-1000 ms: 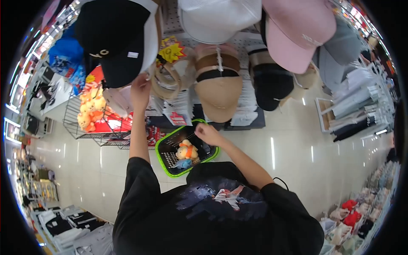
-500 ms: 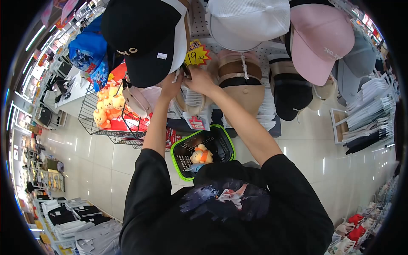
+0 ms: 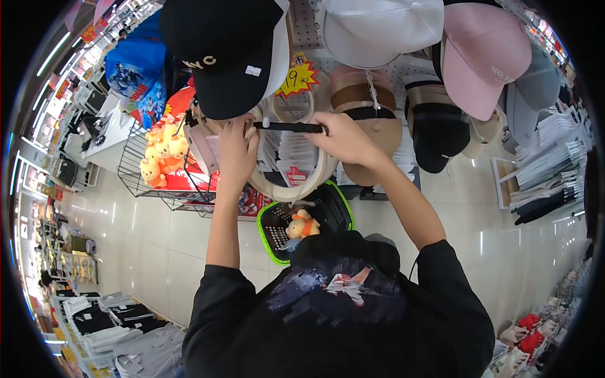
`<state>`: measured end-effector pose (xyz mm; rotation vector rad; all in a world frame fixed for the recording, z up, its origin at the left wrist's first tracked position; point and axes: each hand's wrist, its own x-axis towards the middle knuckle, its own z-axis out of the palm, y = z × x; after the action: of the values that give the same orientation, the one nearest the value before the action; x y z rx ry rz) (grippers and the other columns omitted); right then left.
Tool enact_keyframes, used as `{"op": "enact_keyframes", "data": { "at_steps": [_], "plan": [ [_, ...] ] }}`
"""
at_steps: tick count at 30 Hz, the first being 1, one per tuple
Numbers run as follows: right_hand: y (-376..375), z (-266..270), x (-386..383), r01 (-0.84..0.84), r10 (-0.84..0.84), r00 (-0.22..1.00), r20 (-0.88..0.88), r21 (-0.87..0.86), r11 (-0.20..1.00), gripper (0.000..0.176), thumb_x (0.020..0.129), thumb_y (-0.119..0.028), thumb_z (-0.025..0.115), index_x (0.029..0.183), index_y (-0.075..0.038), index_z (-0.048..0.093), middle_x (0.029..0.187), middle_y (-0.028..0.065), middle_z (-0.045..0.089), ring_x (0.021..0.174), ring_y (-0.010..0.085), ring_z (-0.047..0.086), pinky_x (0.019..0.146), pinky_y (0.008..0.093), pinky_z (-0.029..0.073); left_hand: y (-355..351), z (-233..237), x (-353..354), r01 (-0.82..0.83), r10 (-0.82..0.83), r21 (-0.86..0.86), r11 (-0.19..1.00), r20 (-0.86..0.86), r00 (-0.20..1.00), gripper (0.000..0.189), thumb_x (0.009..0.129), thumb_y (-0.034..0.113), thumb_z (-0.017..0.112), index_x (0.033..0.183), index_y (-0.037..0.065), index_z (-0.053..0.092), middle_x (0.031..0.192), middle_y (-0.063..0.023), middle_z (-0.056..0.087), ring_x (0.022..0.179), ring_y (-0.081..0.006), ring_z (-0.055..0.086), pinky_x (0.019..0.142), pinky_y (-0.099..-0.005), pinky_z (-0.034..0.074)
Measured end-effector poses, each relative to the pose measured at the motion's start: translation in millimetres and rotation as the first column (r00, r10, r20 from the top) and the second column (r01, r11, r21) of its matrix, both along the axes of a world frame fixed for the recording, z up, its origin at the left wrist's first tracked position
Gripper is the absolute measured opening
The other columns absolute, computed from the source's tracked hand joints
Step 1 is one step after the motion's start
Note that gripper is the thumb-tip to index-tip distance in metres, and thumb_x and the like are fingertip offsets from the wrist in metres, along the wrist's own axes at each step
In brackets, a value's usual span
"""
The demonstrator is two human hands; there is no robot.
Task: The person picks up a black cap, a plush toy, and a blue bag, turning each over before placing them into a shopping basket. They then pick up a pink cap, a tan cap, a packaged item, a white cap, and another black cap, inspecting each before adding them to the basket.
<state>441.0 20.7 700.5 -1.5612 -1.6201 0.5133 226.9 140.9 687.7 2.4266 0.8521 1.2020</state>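
Between my two hands a black strap (image 3: pixel 288 126) is stretched level. It appears to belong to a cream sun visor (image 3: pixel 287 194), whose curved band hangs below in a loop. My left hand (image 3: pixel 237 151) is closed at the strap's left end, under the brim of a black cap (image 3: pixel 217 60); some fingers are hidden. Around the right end, the fingers of my right hand (image 3: pixel 348 135) are pinched. A yellow price sign (image 3: pixel 296 77) is just above the strap. Tan caps (image 3: pixel 368 138) hang close to my right hand.
Below the rack is a black basket with a green rim (image 3: pixel 265 242), holding a plush toy (image 3: pixel 302 224). A wire rack (image 3: pixel 132 170) with orange plush toys (image 3: pixel 161 154) stands left. White (image 3: pixel 381 31) and pink caps (image 3: pixel 482 60) hang right, beyond them folded clothes (image 3: pixel 548 167).
My hands have moved apart, the right one going right, and the black strap now spans them. The cream visor has opened into a wide loop lower down.
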Motion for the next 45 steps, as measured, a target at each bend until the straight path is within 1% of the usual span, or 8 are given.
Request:
{"op": "enact_keyframes", "data": {
  "at_steps": [7, 14, 16, 21, 23, 28, 37, 45],
  "plan": [
    [-70, 32, 0, -0.004, 0.005, 0.999, 0.045, -0.019, 1.0, 0.025, 0.081, -0.022, 0.066, 0.088, 0.001, 0.057, 0.061, 0.0151, 0.056, 0.053, 0.0256, 0.054, 0.052, 0.0352, 0.039, -53, 37, -21, 0.021, -0.007, 0.224, 0.974, -0.063, 0.998, 0.031, 0.071, 0.003, 0.064, 0.101, 0.005, 0.059, 0.089, -0.0107, 0.059, 0.09, -0.0298, 0.054, 0.081, -0.0408, 0.039],
    [-116, 26, 7, 0.094, -0.089, 0.995, 0.043, -0.125, 0.988, 0.021, 0.081, -0.018, 0.066, 0.087, -0.001, 0.056, 0.06, 0.0125, 0.053, 0.051, 0.0232, 0.049, 0.05, 0.0336, 0.036, -75, 23, 1, 0.087, -0.083, 0.063, 0.994, -0.065, 0.994, 0.027, 0.069, 0.005, 0.067, 0.095, 0.005, 0.06, 0.085, -0.0084, 0.059, 0.085, -0.0286, 0.054, 0.079, -0.0395, 0.039],
    [-125, 11, 4, 0.125, -0.125, 0.992, 0.02, -0.037, 0.991, 0.019, 0.08, -0.011, 0.068, 0.085, -0.001, 0.053, 0.059, 0.0038, 0.046, 0.051, 0.0089, 0.039, 0.048, 0.0271, 0.031, -80, 14, 6, 0.13, -0.127, 0.064, 0.989, -0.046, 0.991, 0.029, 0.067, 0.005, 0.069, 0.094, 0.005, 0.06, 0.085, -0.0088, 0.058, 0.084, -0.0292, 0.053, 0.077, -0.0396, 0.038],
    [-155, 11, -23, 0.2, -0.206, 0.978, -0.014, -0.179, 0.963, 0.031, 0.078, -0.024, 0.073, 0.091, -0.001, 0.057, 0.063, 0.012, 0.055, 0.053, 0.0224, 0.054, 0.052, 0.0332, 0.04, -113, 3, 13, 0.344, -0.345, 0.063, 0.937, 0.006, 0.938, 0.034, 0.059, -0.005, 0.066, 0.091, 0.004, 0.06, 0.086, -0.0109, 0.059, 0.081, -0.0304, 0.055, 0.075, -0.037, 0.043],
    [-166, 16, -31, 0.155, -0.138, 0.985, 0.107, -0.177, 0.972, 0.042, 0.073, -0.02, 0.078, 0.104, -0.001, 0.059, 0.078, 0.0067, 0.064, 0.051, 0.0117, 0.051, 0.053, 0.023, 0.043, -127, -5, 15, 0.398, -0.399, 0.039, 0.917, 0.04, 0.916, 0.034, 0.059, -0.005, 0.066, 0.091, 0.004, 0.06, 0.085, -0.0105, 0.06, 0.081, -0.0303, 0.056, 0.075, -0.0367, 0.043],
    [-195, 43, -59, 0.19, -0.17, 0.978, 0.123, -0.171, 0.967, 0.079, 0.062, -0.024, 0.085, 0.131, -0.007, 0.049, 0.117, 0.0083, 0.064, 0.052, 0.0114, 0.052, 0.052, 0.0237, 0.044, -166, -9, 8, 0.476, -0.445, -0.17, 0.863, 0.193, 0.875, 0.033, 0.06, -0.007, 0.064, 0.09, 0.005, 0.062, 0.083, -0.0085, 0.063, 0.08, -0.0288, 0.059, 0.076, -0.0351, 0.044],
    [-240, -4, -146, 0.329, -0.383, 0.896, 0.226, 0.244, 0.912, 0.039, 0.074, -0.012, 0.075, 0.111, -0.006, 0.063, 0.109, 0.0065, 0.065, 0.058, 0.0168, 0.061, 0.05, 0.0287, 0.049, -233, -23, -44, 0.553, -0.479, -0.639, 0.534, 0.31, 0.821, 0.02, 0.074, -0.002, 0.058, 0.094, 0.002, 0.058, 0.078, -0.0152, 0.059, 0.078, -0.0337, 0.053, 0.071, -0.0392, 0.043],
    [-287, -13, -223, 0.31, -0.427, 0.881, 0.205, 0.43, 0.848, 0.04, 0.073, 0.0, 0.066, 0.112, -0.007, 0.066, 0.11, 0.0059, 0.065, 0.068, 0.0194, 0.065, 0.054, 0.0281, 0.051, -274, -8, -123, 0.67, -0.661, -0.599, 0.438, 0.291, 0.692, 0.023, 0.073, 0.005, 0.063, 0.094, -0.001, 0.057, 0.08, -0.0174, 0.057, 0.075, -0.0328, 0.051, 0.068, -0.0399, 0.041]
  ]
}}
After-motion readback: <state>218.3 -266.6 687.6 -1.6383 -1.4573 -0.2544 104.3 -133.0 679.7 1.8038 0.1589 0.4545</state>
